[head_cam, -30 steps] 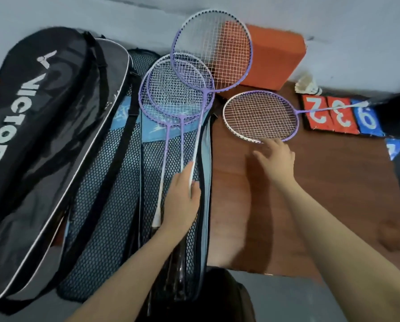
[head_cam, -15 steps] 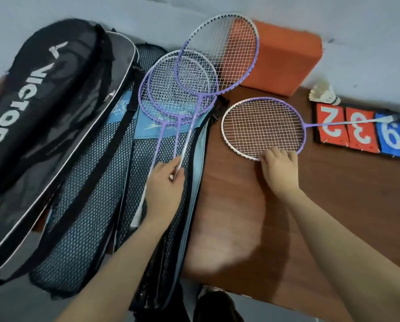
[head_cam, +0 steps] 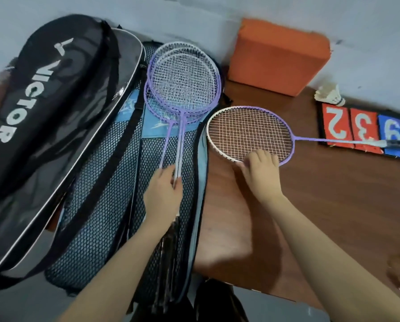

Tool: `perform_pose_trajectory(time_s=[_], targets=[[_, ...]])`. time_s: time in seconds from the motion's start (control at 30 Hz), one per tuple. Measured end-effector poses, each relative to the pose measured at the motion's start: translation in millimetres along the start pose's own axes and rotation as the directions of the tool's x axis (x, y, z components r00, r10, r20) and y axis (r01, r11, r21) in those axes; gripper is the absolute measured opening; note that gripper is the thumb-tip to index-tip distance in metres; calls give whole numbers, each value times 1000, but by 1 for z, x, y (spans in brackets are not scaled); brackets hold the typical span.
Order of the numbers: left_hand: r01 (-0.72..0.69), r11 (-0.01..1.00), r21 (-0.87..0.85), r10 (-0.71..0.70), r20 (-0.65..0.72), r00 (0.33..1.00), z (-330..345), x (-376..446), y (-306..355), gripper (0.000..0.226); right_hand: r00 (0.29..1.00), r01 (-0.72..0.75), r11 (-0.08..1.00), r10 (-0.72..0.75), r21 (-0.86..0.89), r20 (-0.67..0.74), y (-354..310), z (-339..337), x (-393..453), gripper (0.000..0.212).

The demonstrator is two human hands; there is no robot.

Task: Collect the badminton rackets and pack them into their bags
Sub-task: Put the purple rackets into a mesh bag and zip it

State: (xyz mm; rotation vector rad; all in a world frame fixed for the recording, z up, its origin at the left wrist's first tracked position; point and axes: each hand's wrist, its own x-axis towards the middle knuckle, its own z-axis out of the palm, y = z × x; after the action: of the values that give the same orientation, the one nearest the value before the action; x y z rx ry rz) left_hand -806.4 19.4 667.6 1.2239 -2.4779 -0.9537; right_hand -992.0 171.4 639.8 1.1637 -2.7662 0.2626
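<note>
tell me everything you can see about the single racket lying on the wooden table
The single racket has an oval frame, purple on the far and right side and white on the near left, strung with a white grid. A thin purple shaft runs right across the number cards to a dark grip at the picture's edge. It lies flat on the brown table, apart from the stacked rackets. The right hand has its fingers on the near rim of the head.

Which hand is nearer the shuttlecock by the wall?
Right. The right hand rests on the lone racket's head, below and left of the shuttlecock. The left hand grips the stacked rackets' shafts, farther left.
</note>
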Motion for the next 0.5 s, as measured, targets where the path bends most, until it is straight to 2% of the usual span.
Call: perform_pose_trajectory(time_s=[0.1, 0.23, 0.33, 0.43, 0.5], targets=[[-96, 993, 66, 94, 37, 995, 4, 9, -5, 33, 996, 62, 998, -60, 25, -73, -30, -4, -4, 32], [-237, 960, 149, 249, -64, 966, 9, 16, -6, 36, 998, 48, 993, -43, 105, -51, -57, 0, -9, 32], [-367, 910, 194, 366, 37, 930, 15, 25, 7, 39, 999, 32, 988, -27, 151, -35, -63, 3, -10, 32], [-390, 888, 245, 355, 177, 918, 29, 32, 19, 46, 999, 48, 980, -46, 194, -16, -48, 3, -14, 30], [-385, 866, 317, 329, 218, 919, 39, 32, 26, 52, 999, -52, 974, 52, 221, 6, -25, -1, -19, 36]])
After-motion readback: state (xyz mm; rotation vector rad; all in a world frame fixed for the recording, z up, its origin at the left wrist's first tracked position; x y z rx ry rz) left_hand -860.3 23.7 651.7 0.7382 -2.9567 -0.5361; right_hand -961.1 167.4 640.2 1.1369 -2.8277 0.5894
